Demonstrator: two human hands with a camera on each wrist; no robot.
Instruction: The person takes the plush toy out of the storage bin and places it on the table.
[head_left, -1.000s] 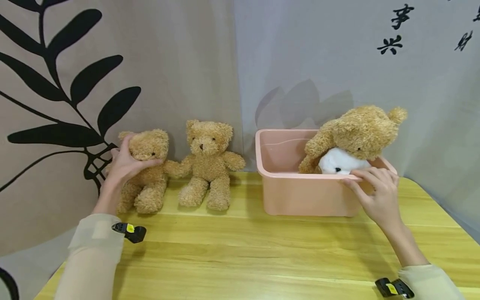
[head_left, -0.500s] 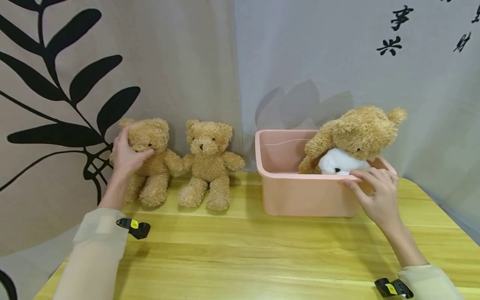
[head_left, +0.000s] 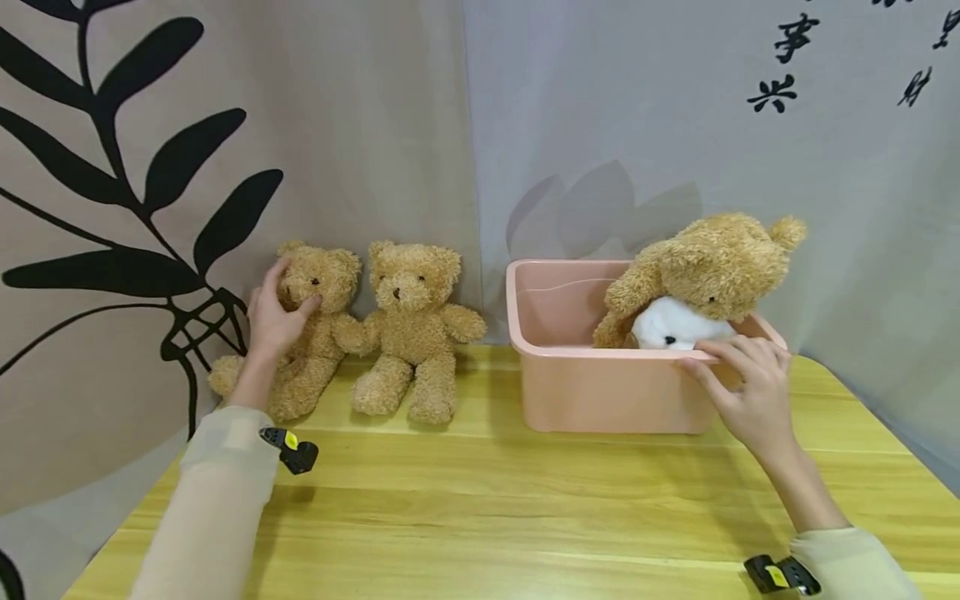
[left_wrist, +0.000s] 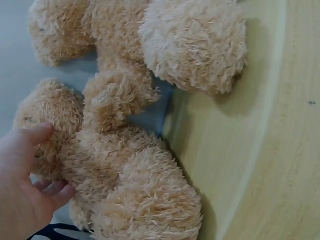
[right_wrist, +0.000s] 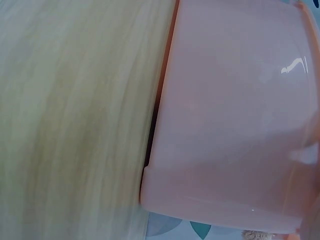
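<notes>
The left bear (head_left: 324, 335) sits at the left rear of the table (head_left: 480, 517), its long axis near upright but leaning: head up and towards the right, face turned to the person, one leg stuck out to the left. The left hand (head_left: 274, 323) grips its head, thumb on the face, the other fingers round the side.

Three tan bears show in all: this one, the middle bear (head_left: 411, 332) sitting upright just beside it with arms touching, and the boxed bear (head_left: 723, 265), head tipped sideways and face downward. One white plush (head_left: 675, 323) lies under that head. Both are in the single pink box (head_left: 615, 392), its long side running left to right.

The right hand (head_left: 753, 396) pinches the box's front rim near the right corner, hiding part of it — the front wall conceals whatever lies lower. A curtain (head_left: 375, 125) with black leaves hangs behind.
</notes>
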